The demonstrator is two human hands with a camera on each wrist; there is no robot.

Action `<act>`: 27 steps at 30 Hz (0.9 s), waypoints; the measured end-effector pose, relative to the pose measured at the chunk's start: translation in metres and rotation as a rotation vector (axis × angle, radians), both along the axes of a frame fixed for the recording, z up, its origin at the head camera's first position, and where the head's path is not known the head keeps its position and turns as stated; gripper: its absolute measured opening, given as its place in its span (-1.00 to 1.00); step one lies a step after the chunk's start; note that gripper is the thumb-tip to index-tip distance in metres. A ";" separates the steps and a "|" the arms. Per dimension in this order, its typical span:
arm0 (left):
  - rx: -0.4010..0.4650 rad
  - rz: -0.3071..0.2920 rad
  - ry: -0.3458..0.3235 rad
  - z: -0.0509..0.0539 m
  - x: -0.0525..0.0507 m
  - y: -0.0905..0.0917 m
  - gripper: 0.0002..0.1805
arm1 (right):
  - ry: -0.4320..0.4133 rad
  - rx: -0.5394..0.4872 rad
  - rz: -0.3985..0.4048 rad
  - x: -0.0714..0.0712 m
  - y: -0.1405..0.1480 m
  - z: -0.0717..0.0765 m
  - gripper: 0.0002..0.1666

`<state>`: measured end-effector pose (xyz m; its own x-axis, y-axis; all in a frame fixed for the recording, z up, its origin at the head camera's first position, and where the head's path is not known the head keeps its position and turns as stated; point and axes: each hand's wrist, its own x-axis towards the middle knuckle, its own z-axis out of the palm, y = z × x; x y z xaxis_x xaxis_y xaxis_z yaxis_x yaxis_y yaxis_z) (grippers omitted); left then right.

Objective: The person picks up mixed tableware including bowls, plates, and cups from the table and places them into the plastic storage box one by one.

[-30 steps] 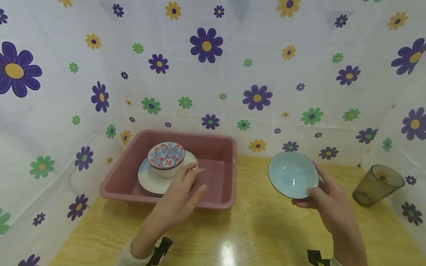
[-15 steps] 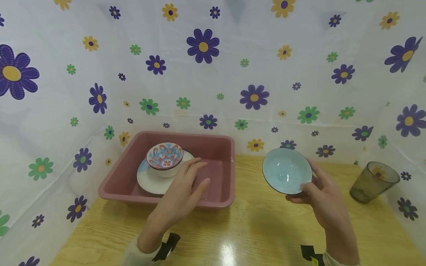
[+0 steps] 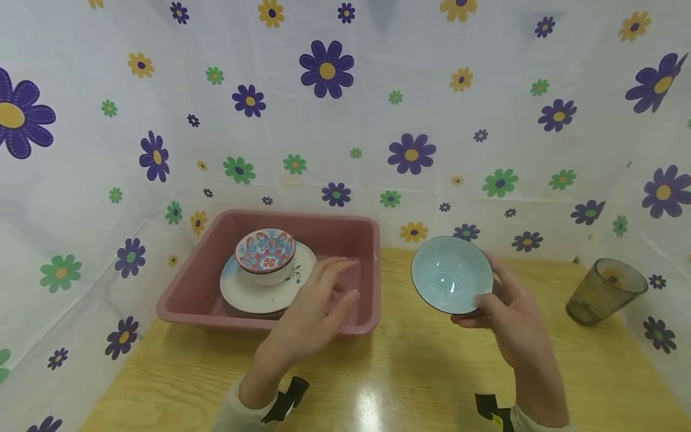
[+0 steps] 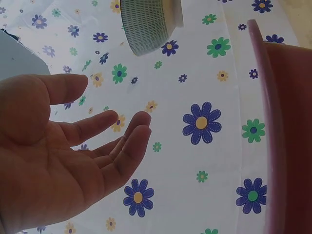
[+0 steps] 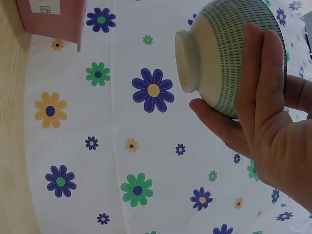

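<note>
My right hand (image 3: pixel 510 315) grips a light blue bowl (image 3: pixel 450 273) by its right side, thumb at the rim and fingers beneath, held above the table. In the right wrist view the bowl's outside (image 5: pixel 222 53) has green dashes and a white foot. My left hand (image 3: pixel 310 312) hovers over the front of the pink basin (image 3: pixel 345 330), fingers loosely extended and holding nothing; the left wrist view shows its palm (image 4: pixel 58 165) bare. Inside the basin, a red-and-blue patterned bowl (image 3: pixel 266 252) rests on a white plate (image 3: pixel 254 300), partly covered by my left hand.
A tinted, see-through glass (image 3: pixel 604 291) stands at the right end of the wooden table (image 3: pixel 421 378). Flower-printed white sheeting (image 3: pixel 367 120) hangs behind the table and along both sides.
The right hand has carried the light blue bowl a little to the left. The left hand has shifted slightly right, uncovering more of the plate. The view has shifted slightly too.
</note>
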<state>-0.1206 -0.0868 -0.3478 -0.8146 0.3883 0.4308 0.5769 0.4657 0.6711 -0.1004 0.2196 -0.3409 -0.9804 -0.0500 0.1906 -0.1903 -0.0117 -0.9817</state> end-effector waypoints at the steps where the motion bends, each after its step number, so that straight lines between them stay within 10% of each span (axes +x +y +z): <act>1: -0.001 -0.001 -0.007 0.000 0.000 0.001 -0.48 | 0.003 0.003 0.001 0.000 -0.001 0.000 -0.12; 27: -0.009 -0.157 -0.158 -0.008 0.013 0.021 -0.30 | 0.044 0.035 0.122 0.012 -0.027 -0.006 -0.15</act>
